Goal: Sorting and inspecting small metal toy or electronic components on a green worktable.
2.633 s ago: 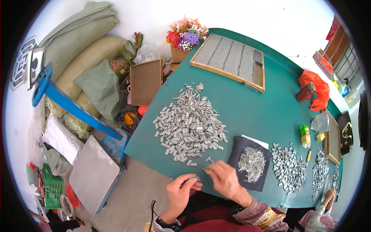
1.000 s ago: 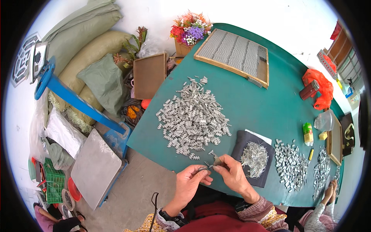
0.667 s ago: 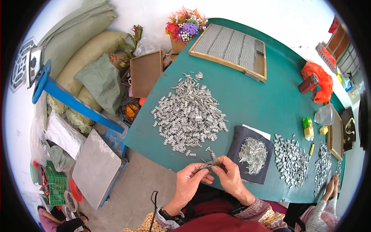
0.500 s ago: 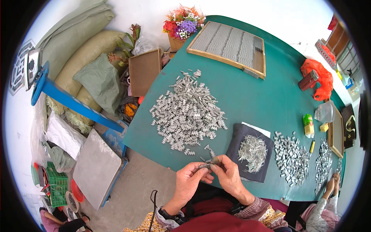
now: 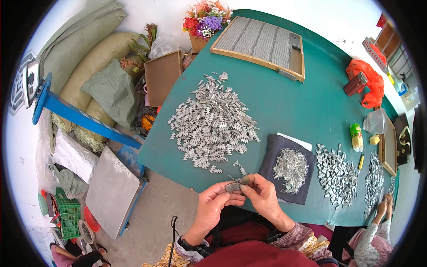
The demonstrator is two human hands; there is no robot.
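My left hand (image 5: 213,207) and right hand (image 5: 262,198) pinch 1 small metal piece (image 5: 233,187) together over the table's (image 5: 302,102) near edge, big unsorted pile (image 5: 211,122) mid-table mostly left, smaller finished-looking piles (image 5: 336,169) toward the right edge.

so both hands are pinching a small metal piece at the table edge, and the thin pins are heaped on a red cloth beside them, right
Not quite: the cloth is dark grey, not red, as the head view shows. The rest stands: the left hand and right hand pinch a small metal piece at the edge of the green table, and the thin pins are heaped on that cloth beside them.
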